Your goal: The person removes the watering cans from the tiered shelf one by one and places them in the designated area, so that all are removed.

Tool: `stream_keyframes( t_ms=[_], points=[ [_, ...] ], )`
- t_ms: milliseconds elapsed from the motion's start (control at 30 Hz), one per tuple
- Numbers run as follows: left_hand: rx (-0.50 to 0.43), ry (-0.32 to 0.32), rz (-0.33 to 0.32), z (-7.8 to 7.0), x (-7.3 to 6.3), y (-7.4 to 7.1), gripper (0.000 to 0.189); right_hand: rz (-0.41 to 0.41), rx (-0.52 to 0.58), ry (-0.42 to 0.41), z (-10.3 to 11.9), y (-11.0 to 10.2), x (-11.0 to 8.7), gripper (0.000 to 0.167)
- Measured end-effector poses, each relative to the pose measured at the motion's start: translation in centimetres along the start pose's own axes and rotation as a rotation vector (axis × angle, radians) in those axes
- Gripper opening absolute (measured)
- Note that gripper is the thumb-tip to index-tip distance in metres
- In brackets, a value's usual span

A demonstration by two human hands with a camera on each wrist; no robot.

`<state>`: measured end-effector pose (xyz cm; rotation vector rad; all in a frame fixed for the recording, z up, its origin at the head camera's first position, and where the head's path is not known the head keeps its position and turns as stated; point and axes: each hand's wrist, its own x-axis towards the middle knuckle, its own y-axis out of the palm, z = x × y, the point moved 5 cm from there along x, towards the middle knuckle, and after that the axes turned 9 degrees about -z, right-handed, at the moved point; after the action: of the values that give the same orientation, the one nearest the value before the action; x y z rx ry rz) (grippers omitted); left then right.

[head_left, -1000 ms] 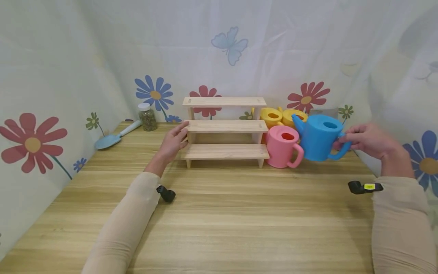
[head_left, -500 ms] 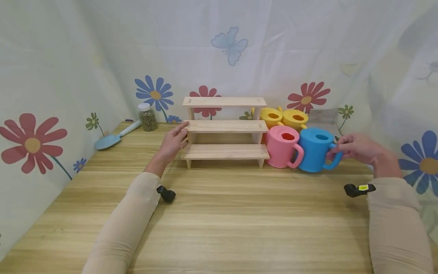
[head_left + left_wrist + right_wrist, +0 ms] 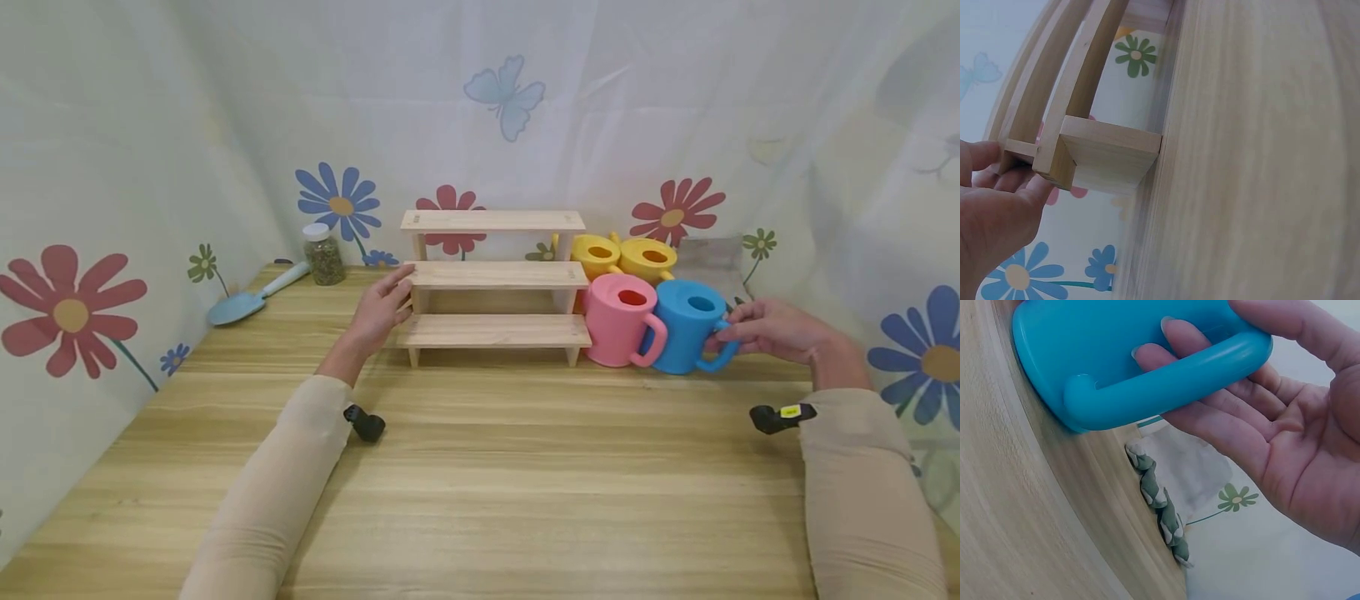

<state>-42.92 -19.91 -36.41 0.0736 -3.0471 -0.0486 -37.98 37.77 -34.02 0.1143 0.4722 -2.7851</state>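
Observation:
My left hand (image 3: 377, 315) holds the left end of a three-step wooden shelf stand (image 3: 495, 275) at its middle step. In the left wrist view the thumb lies against the step and the fingers (image 3: 1034, 187) reach around its end. My right hand (image 3: 783, 332) grips the handle of a blue watering can (image 3: 678, 337), fingers passed through the loop in the right wrist view. The blue can stands upright on the table, right beside a pink watering can (image 3: 611, 329) at the stand's right end. Behind them are two yellow watering cans (image 3: 592, 260), partly hidden.
A wooden table (image 3: 525, 483) carries everything. At the back left stand a white-lidded jar (image 3: 324, 260) of small bits and a light blue trowel (image 3: 238, 309). A flower-print curtain (image 3: 570, 117) surrounds the back and sides. Behind the right hand lies a grey-white piece (image 3: 711, 260).
My right hand has lowered the blue watering can to the table and shifted it left, close against the pink one. My left hand has stayed on the stand.

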Motion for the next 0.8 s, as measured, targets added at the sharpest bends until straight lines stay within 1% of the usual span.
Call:
stream_keyframes(
  t_ms=[167, 400, 667, 800],
  points=[
    [-0.015, -0.010, -0.010, 0.04, 0.15, -0.07, 0.049, 0.018, -0.005, -0.006, 0.20, 0.09, 0.08, 0.015],
    [-0.021, -0.010, -0.005, -0.04, 0.13, -0.08, 0.049, -0.037, -0.052, 0.032, 0.35, 0.18, 0.17, 0.019],
    [-0.017, -0.018, -0.011, -0.08, -0.11, -0.13, 0.049, -0.079, -0.082, 0.033, 0.29, 0.36, 0.19, 0.027],
    [-0.013, -0.019, -0.009, -0.08, -0.10, -0.20, 0.049, -0.084, -0.173, 0.035, 0.34, 0.18, 0.25, 0.035]
  ],
)
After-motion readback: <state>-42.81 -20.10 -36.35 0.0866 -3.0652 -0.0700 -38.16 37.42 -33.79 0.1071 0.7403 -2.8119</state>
